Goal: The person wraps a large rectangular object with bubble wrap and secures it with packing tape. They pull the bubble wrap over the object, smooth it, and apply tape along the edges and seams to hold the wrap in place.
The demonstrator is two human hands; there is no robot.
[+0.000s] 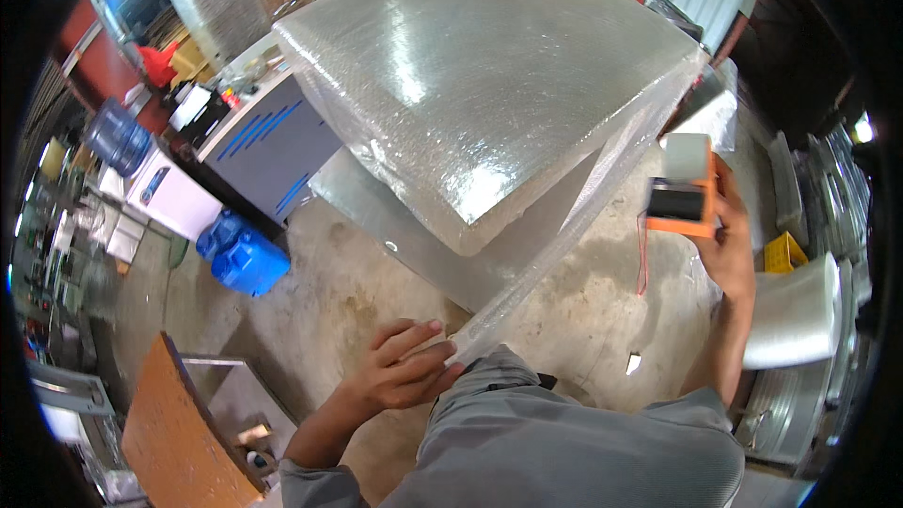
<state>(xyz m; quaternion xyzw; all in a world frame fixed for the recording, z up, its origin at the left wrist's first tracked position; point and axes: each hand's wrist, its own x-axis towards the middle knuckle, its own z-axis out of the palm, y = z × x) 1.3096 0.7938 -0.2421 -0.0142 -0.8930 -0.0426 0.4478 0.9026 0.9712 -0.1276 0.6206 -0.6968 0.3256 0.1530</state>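
Left hand [404,372] pinches the stretched plastic film [564,235] at lower centre; right hand [720,226] clamps an orange dispenser [685,198]. Too much pull might tear the film

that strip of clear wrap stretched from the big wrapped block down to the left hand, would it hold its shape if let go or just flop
Probably flop: the clear film is thin, bunched into a rope and looks straight only because the left hand pinches its end taut against the wrapped block. It likely weighs very little. Its glossy surface suggests it may cling or slip rather than tear cleanly.
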